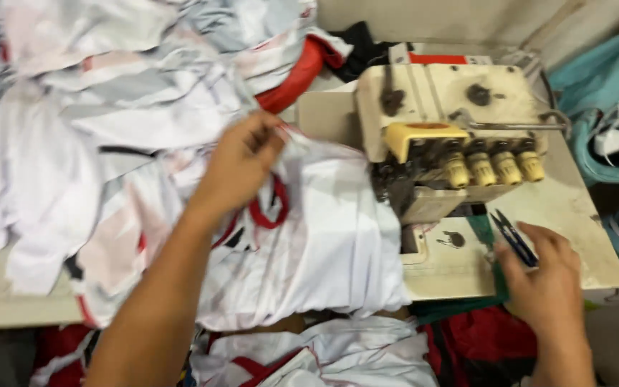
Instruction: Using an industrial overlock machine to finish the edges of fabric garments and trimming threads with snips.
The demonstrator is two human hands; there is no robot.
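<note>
The left hand [241, 161] has its fingers curled, pinching a fold of the white garment [324, 244] at its upper edge, just left of the sewing machine [445, 136]. The right hand [546, 283] rests near the table's [574, 208] front right edge; its fingers are loosely closed around dark thread snips [514, 236], whose blades point up and left toward the machine base.

Open table surface remains only to the right of the machine; the left half is covered by a heap of white and grey garments [109, 93]. More white and red cloth [309, 358] lies below the front edge.

The garment is soft, creased fabric with red trim [270, 208]. The machine is a cream, boxy unit with a yellow guard [424, 136] and four ribbed tension knobs [492, 168].
</note>
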